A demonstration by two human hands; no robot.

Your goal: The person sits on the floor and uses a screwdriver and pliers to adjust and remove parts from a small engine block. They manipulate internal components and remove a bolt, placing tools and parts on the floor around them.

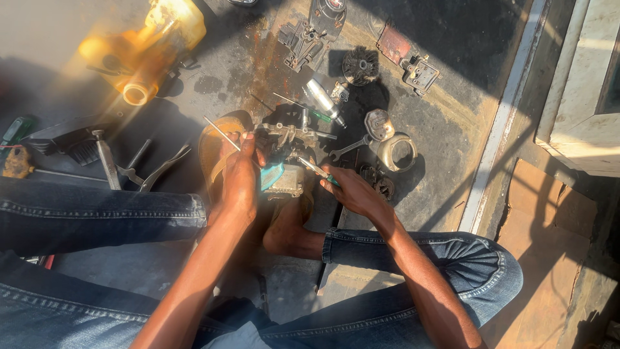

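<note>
the small engine assembly (284,161) sits on the dark, oil-stained floor (452,129) between the person's feet, braced against the right foot (287,226). its long axis runs roughly from the person outward, the metal bracket end pointing away toward the scattered parts, the teal housing nearest the hands.

the left hand (240,178) is closed around a thin metal rod (221,133), fingers curled tight; the rod slants up and to the left, away from the assembly. the left forearm comes in from below at a steep angle, wrist bent over the assembly's left side.

the right hand (352,192) grips a green-handled screwdriver (316,170), fingers wrapped on the handle. the shaft lies nearly level, tip pointing left into the assembly. the right forearm crosses above the right knee, elbow out.

items on the floor: locking pliers (155,171) left of the left foot's sandal (213,152); a combination wrench (349,147) just right of the assembly; a round metal ring housing (397,152) beside it; a black flywheel (360,66) farther out; a yellow tank body (145,48) at far left, blurred by glare.
</note>
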